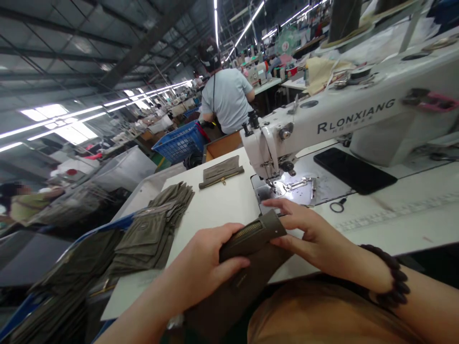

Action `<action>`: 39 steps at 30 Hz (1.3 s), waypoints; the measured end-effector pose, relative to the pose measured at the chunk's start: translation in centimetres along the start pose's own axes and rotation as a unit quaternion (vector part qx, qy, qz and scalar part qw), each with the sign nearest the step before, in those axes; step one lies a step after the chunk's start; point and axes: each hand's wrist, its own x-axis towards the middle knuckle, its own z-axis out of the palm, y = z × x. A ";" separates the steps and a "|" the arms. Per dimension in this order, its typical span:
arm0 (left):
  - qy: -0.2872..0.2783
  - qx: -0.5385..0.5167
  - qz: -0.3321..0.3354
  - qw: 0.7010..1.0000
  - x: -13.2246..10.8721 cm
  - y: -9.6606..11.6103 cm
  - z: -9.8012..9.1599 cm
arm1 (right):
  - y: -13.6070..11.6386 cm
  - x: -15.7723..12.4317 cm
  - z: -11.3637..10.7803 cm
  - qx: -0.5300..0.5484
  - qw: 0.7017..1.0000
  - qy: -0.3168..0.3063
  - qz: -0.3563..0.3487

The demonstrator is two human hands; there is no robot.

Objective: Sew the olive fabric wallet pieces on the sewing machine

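Both my hands hold one olive fabric piece with a brass zipper (251,235) at the near edge of the white sewing table (218,205). My left hand (201,267) is closed round its left end, thumb on top. My right hand (311,239), with a dark bead bracelet on the wrist, pinches its right end close to the needle plate (297,187) of the white sewing machine (344,119). More of the fabric hangs down toward my lap.
A fanned stack of olive fabric pieces (158,224) lies at the table's left, and one finished zipper piece (220,171) at the back. A black phone (353,169) and a small ring (337,206) sit on the machine bed. A blue basket (181,141) and a seated person (225,98) are beyond.
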 end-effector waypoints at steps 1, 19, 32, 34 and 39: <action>-0.015 -0.030 -0.019 0.999 0.3 0.0 0.1 | 0.0 0.0 0.0 0.011 1.000 -0.018 0.013; 0.012 -0.348 -0.040 0.936 3.4 -1.5 2.7 | 0.3 0.2 -0.4 -0.093 0.992 -0.054 0.070; 0.033 -0.357 -0.082 0.930 3.6 -1.6 3.4 | 0.3 0.3 -0.2 -0.141 0.986 -0.075 0.050; 0.032 -0.344 -0.082 0.935 3.6 -1.6 3.4 | 0.3 0.3 -0.1 -0.144 0.985 -0.075 0.060; 0.054 -0.284 -0.074 0.955 3.9 -1.4 3.6 | 0.6 0.3 0.2 -0.153 0.983 -0.065 0.081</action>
